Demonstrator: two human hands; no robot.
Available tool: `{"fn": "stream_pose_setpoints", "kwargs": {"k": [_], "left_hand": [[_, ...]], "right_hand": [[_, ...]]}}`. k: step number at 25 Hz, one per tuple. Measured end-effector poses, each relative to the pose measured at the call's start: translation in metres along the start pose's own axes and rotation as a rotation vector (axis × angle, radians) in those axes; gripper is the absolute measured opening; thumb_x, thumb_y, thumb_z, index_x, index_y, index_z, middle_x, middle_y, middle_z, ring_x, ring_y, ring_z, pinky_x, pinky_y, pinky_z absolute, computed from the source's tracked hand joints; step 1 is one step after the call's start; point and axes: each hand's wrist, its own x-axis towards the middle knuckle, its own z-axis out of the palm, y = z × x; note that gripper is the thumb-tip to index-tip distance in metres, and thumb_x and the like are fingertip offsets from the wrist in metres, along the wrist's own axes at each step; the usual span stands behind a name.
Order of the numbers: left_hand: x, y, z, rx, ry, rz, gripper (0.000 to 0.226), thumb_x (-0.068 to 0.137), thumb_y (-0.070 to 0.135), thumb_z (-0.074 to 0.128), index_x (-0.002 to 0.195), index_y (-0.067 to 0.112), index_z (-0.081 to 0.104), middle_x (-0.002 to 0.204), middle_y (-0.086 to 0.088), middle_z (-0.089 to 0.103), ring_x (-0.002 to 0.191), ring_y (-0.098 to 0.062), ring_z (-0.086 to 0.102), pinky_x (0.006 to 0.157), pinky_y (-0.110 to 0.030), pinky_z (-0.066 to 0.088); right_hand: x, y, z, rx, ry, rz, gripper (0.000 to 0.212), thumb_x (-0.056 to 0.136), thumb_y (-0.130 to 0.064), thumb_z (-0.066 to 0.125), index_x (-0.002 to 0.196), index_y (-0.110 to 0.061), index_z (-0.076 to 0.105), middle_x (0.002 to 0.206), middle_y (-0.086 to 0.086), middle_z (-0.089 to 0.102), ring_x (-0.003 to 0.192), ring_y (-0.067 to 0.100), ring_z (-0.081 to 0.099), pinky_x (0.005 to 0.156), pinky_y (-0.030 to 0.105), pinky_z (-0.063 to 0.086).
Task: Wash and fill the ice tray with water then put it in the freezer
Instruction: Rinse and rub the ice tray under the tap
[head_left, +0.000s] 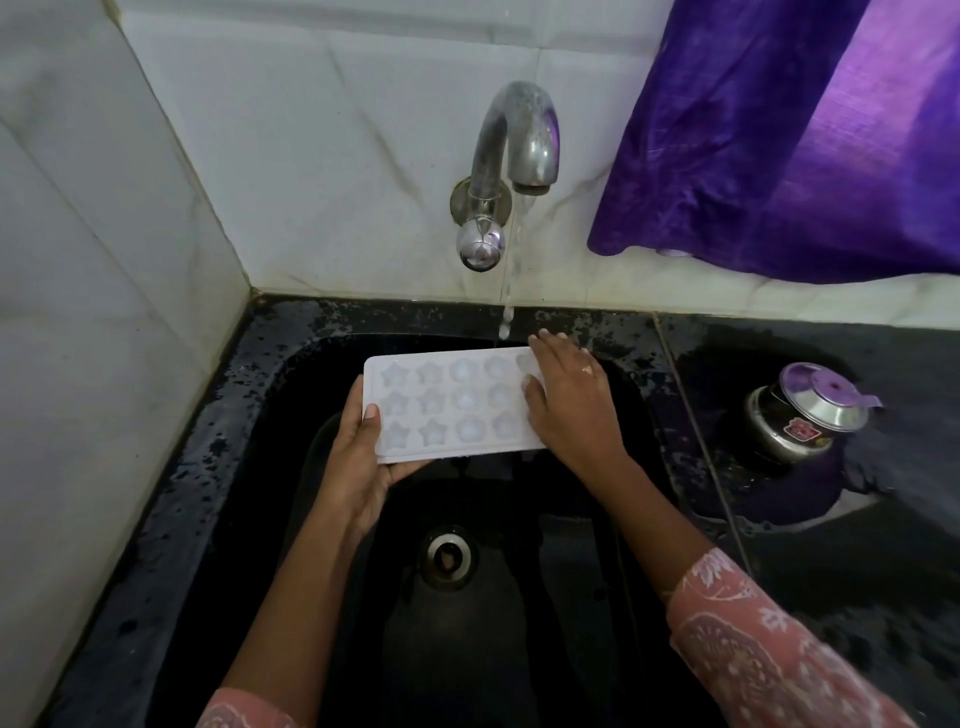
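A white ice tray (447, 405) with star-shaped and round moulds is held level over the black sink (291, 364). My left hand (358, 462) grips its left end, thumb on top and fingers underneath. My right hand (569, 400) lies flat over the tray's right end, fingers straight, covering the rightmost moulds. A steel tap (511, 150) on the tiled wall runs a thin stream of water (508, 312) that falls at the tray's far right edge, just by my right fingertips.
The sink drain (447, 556) sits below the tray. A steel pot with a lid (805, 410) stands on the wet black counter at the right. A purple curtain (789, 140) hangs at the upper right. White tiled walls close the left and back.
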Motion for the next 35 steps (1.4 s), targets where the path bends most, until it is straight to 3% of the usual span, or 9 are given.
{"fn": "stream_pose_setpoints", "kwargs": {"k": [4,9,11,14,19,23,28,30,35], "left_hand": [[0.003,-0.006,0.010,-0.074,0.035,-0.070,0.035,0.102,0.023,0.032,0.136,0.019,0.042,0.110,-0.001,0.062,0.093,-0.017,0.064,0.058,-0.032,0.059],[0.003,-0.012,0.021,-0.195,-0.003,-0.159,0.028,0.102,0.022,0.033,0.122,0.013,0.050,0.104,-0.008,0.066,0.077,-0.018,0.072,0.055,-0.035,0.058],[0.005,-0.013,0.020,-0.217,-0.007,-0.173,0.026,0.102,0.022,0.032,0.117,0.015,0.052,0.104,-0.008,0.066,0.078,-0.018,0.072,0.056,-0.036,0.058],[0.007,-0.018,0.027,-0.267,-0.026,-0.202,0.026,0.102,0.021,0.033,0.117,0.015,0.053,0.099,-0.008,0.068,0.078,-0.017,0.071,0.057,-0.037,0.058],[0.011,-0.021,0.030,-0.271,-0.038,-0.206,0.028,0.102,0.023,0.032,0.118,0.018,0.055,0.094,0.000,0.073,0.079,-0.012,0.071,0.056,-0.032,0.058],[0.015,-0.020,0.032,-0.339,-0.028,-0.201,0.028,0.102,0.023,0.032,0.115,0.016,0.055,0.111,-0.010,0.066,0.088,-0.021,0.069,0.061,-0.041,0.059],[0.018,-0.021,0.027,-0.264,-0.036,-0.197,0.030,0.101,0.024,0.034,0.119,0.015,0.056,0.115,-0.008,0.065,0.095,-0.015,0.068,0.076,-0.027,0.058],[0.018,-0.022,0.026,-0.260,-0.026,-0.175,0.028,0.101,0.023,0.033,0.114,0.016,0.057,0.107,-0.007,0.068,0.087,-0.014,0.070,0.071,-0.029,0.059],[0.020,-0.016,0.021,-0.245,-0.005,-0.091,0.031,0.102,0.026,0.029,0.123,0.020,0.052,0.114,-0.002,0.065,0.098,-0.021,0.066,0.065,-0.041,0.059]], "right_hand": [[-0.007,-0.016,0.016,-0.062,-0.200,0.063,0.062,0.099,-0.042,0.025,0.148,-0.007,0.010,0.158,0.010,0.003,0.146,0.022,-0.001,0.116,0.035,-0.005],[-0.012,-0.029,0.033,-0.075,-0.352,-0.280,0.068,0.095,-0.054,0.012,0.149,-0.014,0.000,0.158,0.004,-0.006,0.145,0.016,-0.010,0.117,0.035,-0.010],[-0.005,-0.018,0.034,-0.113,-0.286,-0.248,0.078,0.085,-0.059,-0.004,0.149,-0.015,0.001,0.158,0.003,-0.004,0.145,0.015,-0.009,0.116,0.033,-0.012],[0.001,-0.023,0.035,-0.103,-0.192,-0.101,0.078,0.089,-0.058,0.004,0.149,-0.009,0.002,0.158,0.008,-0.005,0.145,0.019,-0.009,0.115,0.033,-0.012],[-0.004,-0.040,0.041,-0.166,-0.230,-0.506,0.065,0.093,-0.045,0.007,0.149,-0.012,0.006,0.158,0.005,0.001,0.146,0.016,-0.005,0.114,0.031,-0.013],[0.011,-0.030,0.036,-0.123,-0.131,-0.190,0.075,0.088,-0.052,-0.003,0.149,-0.010,0.000,0.157,0.005,-0.008,0.145,0.017,-0.008,0.112,0.030,-0.017],[-0.019,-0.047,0.046,-0.101,-0.244,-0.505,0.063,0.096,-0.044,0.015,0.149,-0.011,0.011,0.158,0.005,0.006,0.146,0.015,-0.002,0.116,0.029,-0.011],[-0.023,-0.033,0.044,-0.137,-0.233,-0.539,0.062,0.096,-0.045,0.016,0.148,-0.012,0.015,0.157,0.004,0.010,0.145,0.014,0.002,0.117,0.030,-0.006],[-0.023,0.023,0.022,-0.160,-0.195,-0.327,0.071,0.092,-0.057,-0.001,0.149,-0.016,0.004,0.156,-0.001,-0.005,0.144,0.013,-0.009,0.119,0.034,0.000]]}}
